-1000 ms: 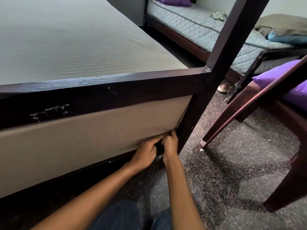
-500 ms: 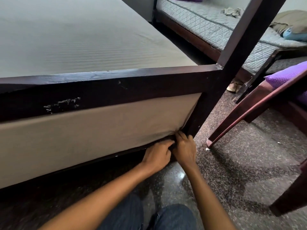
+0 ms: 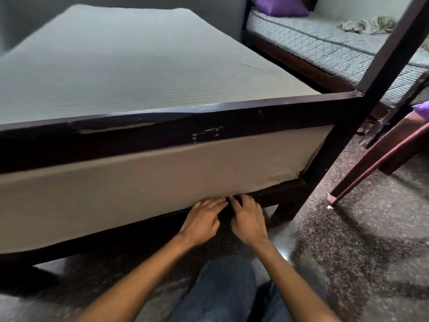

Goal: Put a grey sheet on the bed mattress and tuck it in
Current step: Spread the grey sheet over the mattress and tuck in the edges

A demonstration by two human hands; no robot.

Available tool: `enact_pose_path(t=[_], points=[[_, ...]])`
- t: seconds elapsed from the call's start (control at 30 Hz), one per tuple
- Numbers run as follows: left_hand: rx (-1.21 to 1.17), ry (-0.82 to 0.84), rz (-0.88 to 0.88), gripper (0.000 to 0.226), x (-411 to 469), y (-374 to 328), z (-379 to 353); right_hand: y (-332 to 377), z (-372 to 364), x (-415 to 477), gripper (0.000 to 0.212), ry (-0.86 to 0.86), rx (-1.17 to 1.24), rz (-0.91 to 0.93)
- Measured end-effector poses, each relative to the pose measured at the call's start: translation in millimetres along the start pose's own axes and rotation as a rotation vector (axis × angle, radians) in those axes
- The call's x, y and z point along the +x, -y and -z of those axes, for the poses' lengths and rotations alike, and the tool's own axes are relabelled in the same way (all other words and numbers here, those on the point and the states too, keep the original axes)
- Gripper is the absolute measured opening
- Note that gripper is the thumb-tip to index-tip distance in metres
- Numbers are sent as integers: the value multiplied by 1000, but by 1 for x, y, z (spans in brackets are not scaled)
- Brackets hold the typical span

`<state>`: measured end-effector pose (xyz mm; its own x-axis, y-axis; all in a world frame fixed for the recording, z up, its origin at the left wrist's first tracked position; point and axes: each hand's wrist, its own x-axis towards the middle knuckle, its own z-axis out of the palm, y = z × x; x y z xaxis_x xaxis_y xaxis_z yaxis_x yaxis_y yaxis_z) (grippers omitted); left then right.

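- The grey sheet (image 3: 130,73) lies smooth over the top of the mattress behind the dark foot rail (image 3: 162,133). It comes down the mattress's end face below that rail, and its lower edge meets the frame's bottom board.
- Left hand (image 3: 202,221), below the foot rail: fingers stretched out and close together, with the tips pressing the sheet's lower edge.
- Right hand (image 3: 248,219), just beside the left hand and below the rail: fingers slightly spread, tips reaching into the dark gap under the mattress. Whether they touch cloth there cannot be told.
- A bed post (image 3: 362,108) rises from the rail's right end.
- A knee in blue jeans (image 3: 220,291) is on the speckled floor (image 3: 348,240), below the rail.
- A reddish chair leg (image 3: 371,163) slants to the right of the rail.
- A second bed (image 3: 325,47) with a quilted mattress and a purple pillow (image 3: 278,5) stands beyond the rail's right end.
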<state>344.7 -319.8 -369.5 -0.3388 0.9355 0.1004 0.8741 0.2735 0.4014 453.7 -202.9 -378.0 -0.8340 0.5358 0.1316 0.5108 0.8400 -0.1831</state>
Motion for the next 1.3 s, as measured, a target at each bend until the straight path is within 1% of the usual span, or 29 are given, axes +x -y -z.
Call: enact_pose_path(t=[0.13,0.33,0.4,0.43,0.53,0.57,0.6,0.63,0.67,0.7,0.77,0.9,1.03,1.13,1.2,1.3], points=[[-17,175,-71,74,-14,32,9,23,3,-6,67,152,42,-155],[48,152,-122,78,-13,31,-2,27,3,-8,71,149,111,-213],[68,177,-69,75,-15,25,-2,31,3,-10,76,186,129,-240],[83,229,-33,72,-14,20,3,33,4,-11,80,225,133,-271],[110,465,83,65,-1,-3,28,43,15,-16,86,395,137,-360],[130,541,131,63,4,-15,35,49,22,-18,86,417,164,-383],[158,564,177,61,8,-29,40,54,29,-20,87,409,185,-400],[192,553,207,59,9,-44,42,59,37,-23,87,379,187,-421],[231,499,212,56,10,-56,45,60,47,-26,83,337,171,-453],[283,440,198,53,7,-66,48,60,58,-29,74,298,147,-490],[331,396,164,52,-2,-80,62,54,82,-35,62,253,118,-523],[307,365,86,54,-1,-108,105,45,141,-34,60,247,47,-434],[164,350,113,56,9,-142,154,48,206,-33,58,227,47,-424],[194,336,14,60,13,-170,196,53,265,-37,57,229,72,-427],[214,294,-41,61,19,-194,227,54,309,-39,55,250,61,-444],[198,273,-44,62,33,-235,275,49,373,-36,54,266,14,-436]])
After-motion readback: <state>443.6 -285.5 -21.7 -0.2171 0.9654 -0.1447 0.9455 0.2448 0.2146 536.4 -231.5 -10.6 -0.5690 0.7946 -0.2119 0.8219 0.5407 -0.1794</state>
